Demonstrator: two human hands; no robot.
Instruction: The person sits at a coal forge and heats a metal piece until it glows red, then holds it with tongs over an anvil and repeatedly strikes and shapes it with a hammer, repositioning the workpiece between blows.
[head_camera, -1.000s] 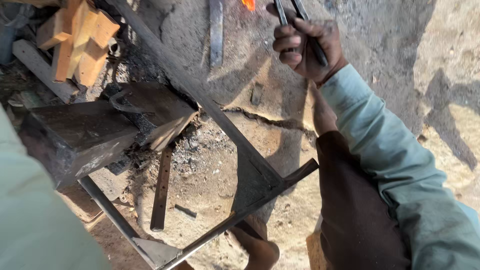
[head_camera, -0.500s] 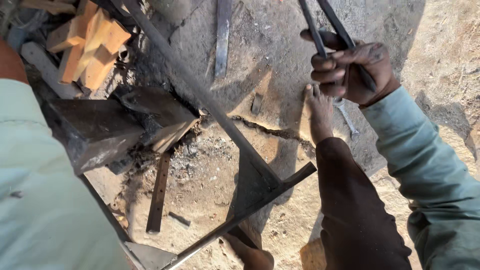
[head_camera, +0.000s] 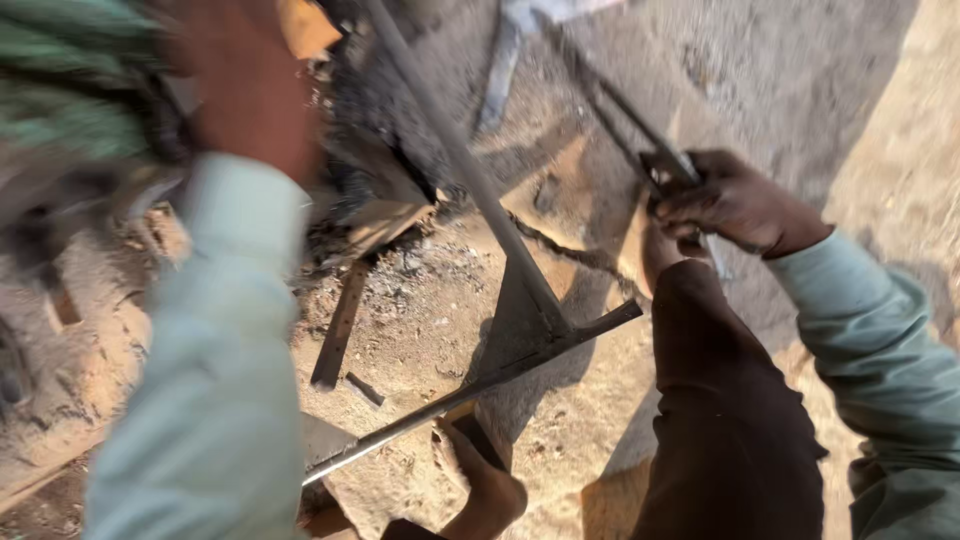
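L hand (head_camera: 250, 90) swung up into view; R hand (head_camera: 735, 205) w/ tongs (head_camera: 620, 120) dropped lower.

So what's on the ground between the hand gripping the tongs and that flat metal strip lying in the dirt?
In the head view, the angle-iron frame crosses between the right hand and the strip, over sandy ground.

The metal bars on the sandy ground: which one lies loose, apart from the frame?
The short flat bar, lying alone on the ash and sand left of the angle-iron frame. The frame's long bars are joined in a corner; this one touches none of them.

dark long-handled tongs (head_camera: 625, 125), gripped, angled upward
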